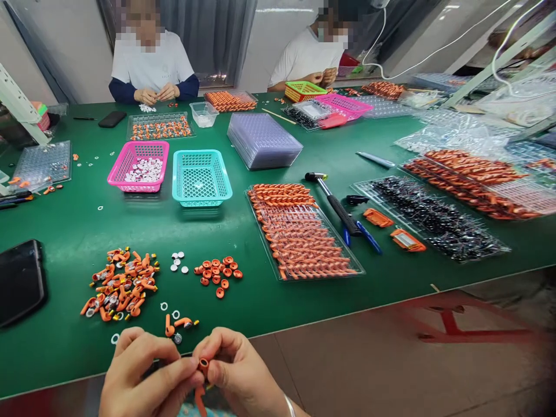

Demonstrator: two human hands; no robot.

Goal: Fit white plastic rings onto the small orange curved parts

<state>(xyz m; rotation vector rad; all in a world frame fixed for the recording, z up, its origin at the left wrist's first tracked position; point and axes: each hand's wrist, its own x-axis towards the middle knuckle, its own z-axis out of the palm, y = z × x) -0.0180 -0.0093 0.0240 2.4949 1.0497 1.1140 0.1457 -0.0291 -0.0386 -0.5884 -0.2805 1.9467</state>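
Note:
Both my hands meet at the near edge of the green table [278, 289]. My left hand [143, 373] and my right hand [237, 368] pinch one small orange earpiece part [202, 366] between their fingertips; its orange tail hangs down below them. Just beyond my hands lie loose orange earpieces [176, 325] and white rings [164, 306]. Farther out sit a heap of orange earpieces [121, 284], a few white discs [178, 262] and a cluster of small orange caps [218, 272].
A clear tray of finished orange parts [304, 234] lies right of centre, with a hammer [334, 202], blue pens and orange tags beside it. Pink [139, 165] and teal [200, 176] baskets stand farther back. A black phone [19, 281] lies at left. Two people work across the table.

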